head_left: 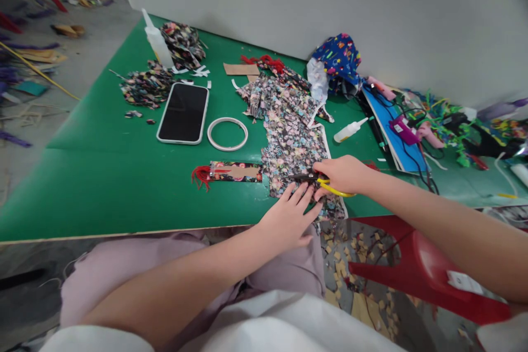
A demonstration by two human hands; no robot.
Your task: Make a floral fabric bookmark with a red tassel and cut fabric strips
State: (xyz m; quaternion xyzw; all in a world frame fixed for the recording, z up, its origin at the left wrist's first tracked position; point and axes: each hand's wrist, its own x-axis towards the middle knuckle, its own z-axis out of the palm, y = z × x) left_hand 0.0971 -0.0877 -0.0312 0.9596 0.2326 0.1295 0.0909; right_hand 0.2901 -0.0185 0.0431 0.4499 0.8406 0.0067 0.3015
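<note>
My right hand (340, 173) grips yellow-handled scissors (335, 190), their dark blades pointing left over a floral cloth (292, 140) spread on the green table. My left hand (289, 214) lies with fingers spread on the cloth's near edge, just below the blades. Whether the blades are cutting into the cloth I cannot tell. Left of the cloth, touching or close to its edge, lies a flat floral strip (237, 179) with a brown piece on it and a red tassel (202, 175) at its left end.
A phone (184, 113), a white ring of tape (210, 135) and a glue bottle (159, 47) stand left. Another small bottle (348, 131), a blue folder (391, 137) and tangled cords lie right. A red plastic chair (429, 264) stands below the table's front edge (124, 235).
</note>
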